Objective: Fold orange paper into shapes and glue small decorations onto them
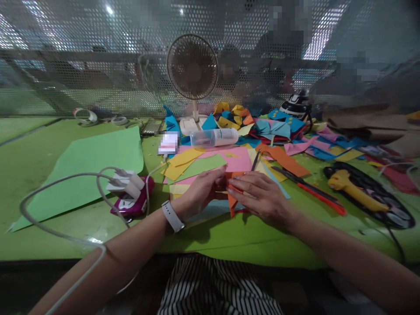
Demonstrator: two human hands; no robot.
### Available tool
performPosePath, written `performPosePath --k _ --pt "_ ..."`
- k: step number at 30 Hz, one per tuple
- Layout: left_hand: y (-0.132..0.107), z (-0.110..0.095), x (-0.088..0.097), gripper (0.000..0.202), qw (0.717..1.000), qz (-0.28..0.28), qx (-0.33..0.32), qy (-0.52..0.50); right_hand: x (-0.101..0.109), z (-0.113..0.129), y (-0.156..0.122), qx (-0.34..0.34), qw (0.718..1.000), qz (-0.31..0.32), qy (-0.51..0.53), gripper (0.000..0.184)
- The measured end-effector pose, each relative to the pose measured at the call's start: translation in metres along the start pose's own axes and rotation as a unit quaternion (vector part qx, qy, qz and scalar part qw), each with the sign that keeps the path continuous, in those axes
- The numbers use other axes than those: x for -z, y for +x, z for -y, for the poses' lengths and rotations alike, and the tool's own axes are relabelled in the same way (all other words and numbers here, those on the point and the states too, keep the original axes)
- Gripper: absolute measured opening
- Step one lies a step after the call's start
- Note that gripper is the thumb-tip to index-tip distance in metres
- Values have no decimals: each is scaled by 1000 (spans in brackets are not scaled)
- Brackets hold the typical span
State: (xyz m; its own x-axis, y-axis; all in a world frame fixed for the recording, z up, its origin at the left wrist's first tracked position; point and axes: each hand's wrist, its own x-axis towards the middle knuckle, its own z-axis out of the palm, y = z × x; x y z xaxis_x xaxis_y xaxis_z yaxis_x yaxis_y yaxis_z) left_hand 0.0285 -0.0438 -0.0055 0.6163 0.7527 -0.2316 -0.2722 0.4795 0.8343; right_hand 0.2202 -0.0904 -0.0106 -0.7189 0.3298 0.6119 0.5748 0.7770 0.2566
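An orange folded paper piece (pixel 232 206) is between my two hands, over a stack of coloured sheets. My left hand (pixel 204 189), with a pale strap on its wrist, has its fingers closed at the left edge of the piece. From the other side, my right hand (pixel 264 197) lies across it with fingers wrapped over its face. A dark pointed tool (pixel 255 160) shows just behind the right hand; its lower part is hidden. Under and beyond the hands lie a pink sheet (pixel 239 158) and a green strip (pixel 205 168).
At right lie a red-and-black cutter (pixel 323 197) and a yellow glue gun (pixel 359 192) on a black tray. A clear bottle (pixel 214 137) lies before a fan (pixel 192 68). Left are a large green sheet (pixel 88 164) and chargers on a purple power strip (pixel 131 205), its cable crossing my left forearm.
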Motion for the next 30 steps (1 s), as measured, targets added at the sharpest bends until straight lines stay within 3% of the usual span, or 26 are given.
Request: performPosePath --k 6,8,10,12,14,17,21,25,30 --pt "2 5 0 28 999 2 -33 40 -1 2 3 2 1000 -8 7 26" --pt "1 3 1 28 998 1 -43 45 1 3 3 -28 999 -22 23 31" --pt "1 1 1 29 997 -5 -59 52 2 5 4 -102 990 -90 42 32" --pt "1 -1 1 28 995 -17 -84 54 2 5 4 -221 957 -172 79 21" --pt "1 -2 0 24 992 -36 -110 47 0 4 5 -349 906 -185 154 6" --pt "3 -1 0 22 989 -60 -130 36 -5 1 7 -469 813 -71 337 21" --pt "6 1 0 23 987 -72 -141 15 -13 2 10 -472 690 32 547 22" --pt "5 1 -3 22 989 -75 -130 17 -16 7 14 -468 636 44 612 18" --pt "5 2 1 19 981 -109 -150 49 -19 8 13 -492 619 11 612 19"
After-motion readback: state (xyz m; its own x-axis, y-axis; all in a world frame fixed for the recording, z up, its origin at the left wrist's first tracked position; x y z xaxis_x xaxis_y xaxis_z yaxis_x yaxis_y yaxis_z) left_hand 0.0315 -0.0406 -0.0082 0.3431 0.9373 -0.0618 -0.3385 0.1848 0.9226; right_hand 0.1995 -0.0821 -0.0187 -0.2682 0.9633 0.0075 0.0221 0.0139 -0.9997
